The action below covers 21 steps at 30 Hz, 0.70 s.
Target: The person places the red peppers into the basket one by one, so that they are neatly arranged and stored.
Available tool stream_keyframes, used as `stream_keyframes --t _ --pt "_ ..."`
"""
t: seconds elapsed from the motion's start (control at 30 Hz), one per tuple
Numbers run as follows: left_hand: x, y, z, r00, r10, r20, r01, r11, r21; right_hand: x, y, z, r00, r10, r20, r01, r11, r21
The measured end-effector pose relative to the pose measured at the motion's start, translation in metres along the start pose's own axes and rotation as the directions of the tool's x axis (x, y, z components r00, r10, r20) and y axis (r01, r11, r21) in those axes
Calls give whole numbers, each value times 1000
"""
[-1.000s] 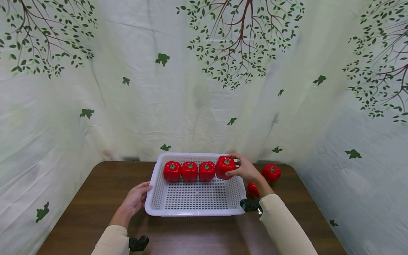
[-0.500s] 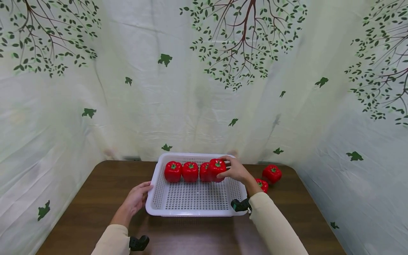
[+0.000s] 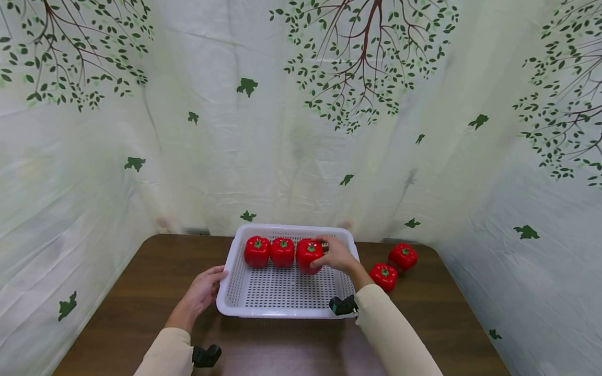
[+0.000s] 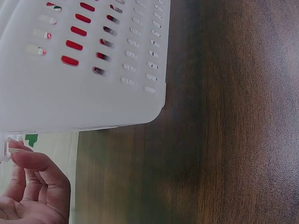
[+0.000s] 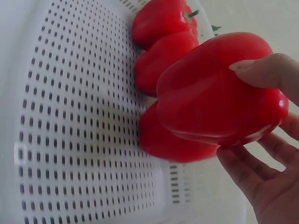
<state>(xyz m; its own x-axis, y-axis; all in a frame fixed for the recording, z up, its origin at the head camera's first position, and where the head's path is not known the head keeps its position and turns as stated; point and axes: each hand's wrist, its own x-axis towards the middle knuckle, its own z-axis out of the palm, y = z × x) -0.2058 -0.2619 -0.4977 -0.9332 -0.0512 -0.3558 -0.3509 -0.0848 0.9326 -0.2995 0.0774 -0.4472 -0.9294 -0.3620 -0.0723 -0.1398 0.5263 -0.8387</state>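
My left hand [image 3: 201,292] grips the left rim of a white perforated plastic basket [image 3: 287,313]; in the left wrist view its thumb and fingertips are at the rim. My right hand [image 3: 339,257] holds a red bell pepper [image 5: 219,88] over the basket, thumb on one side and fingers on the other. Two red bell peppers stand in the basket's back row, the left one [image 3: 257,252] and its neighbour [image 3: 282,253]. A third pepper [image 5: 173,140] in that row shows in the right wrist view, but the held pepper hides it in the head view.
On the brown wooden table [image 3: 273,347], right of the basket, lie two more red bell peppers, a nearer one [image 3: 384,277] and a farther one [image 3: 403,257]. Behind the table hangs a pale curtain [image 3: 291,172] printed with leaves and branches.
My right hand has carried its pepper leftward from the row's right end to in front of the third pepper. My left hand stays on the basket rim.
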Motion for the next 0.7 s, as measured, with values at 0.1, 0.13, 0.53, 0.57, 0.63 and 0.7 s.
stream_keyframes --t 0.1,0.13,0.53,0.57,0.63,0.7 --pt "0 0 0 1000 -1 4 1 1000 -5 3 -3 6 1000 13 7 -13 1000 0" --pt "0 0 0 1000 -1 4 1 1000 -8 3 -5 8 1000 13 9 -13 1000 -5" --pt "-3 2 0 1000 -2 8 3 1000 -17 10 -23 39 998 59 -6 -59 997 -39" --pt "-3 2 0 1000 -5 6 5 1000 -18 11 -24 41 998 69 -5 -69 997 -41" --pt "-3 2 0 1000 -9 5 9 1000 -15 11 -24 46 998 70 -1 -70 997 -44" --pt "-3 2 0 1000 -13 0 13 1000 -10 12 -23 50 998 69 -1 -69 996 -50"
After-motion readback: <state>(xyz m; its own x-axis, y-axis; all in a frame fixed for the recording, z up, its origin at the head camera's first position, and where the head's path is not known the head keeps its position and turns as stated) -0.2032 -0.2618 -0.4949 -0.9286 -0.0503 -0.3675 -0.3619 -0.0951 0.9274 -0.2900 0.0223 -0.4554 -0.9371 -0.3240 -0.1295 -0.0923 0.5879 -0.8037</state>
